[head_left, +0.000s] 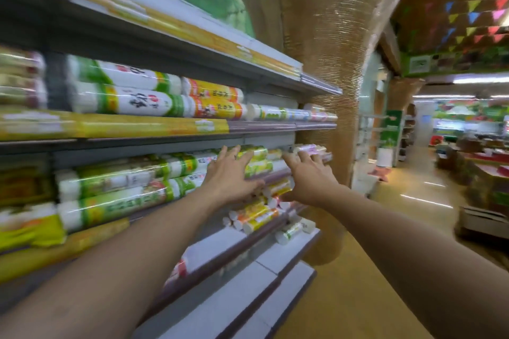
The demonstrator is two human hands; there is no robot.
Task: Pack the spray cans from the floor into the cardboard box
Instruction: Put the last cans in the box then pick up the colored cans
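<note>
White-ended cylinders [256,217] with yellow, orange and green labels lie on their sides on the store shelf [248,245]; through the blur I cannot tell whether these are the spray cans. I see no cardboard box that I can identify. My left hand [230,173] is spread flat, fingers splayed, palm toward the stacked rolls, grasping nothing. My right hand [308,176] is likewise splayed open just beside it, fingertips near the shelf edge, holding nothing.
</note>
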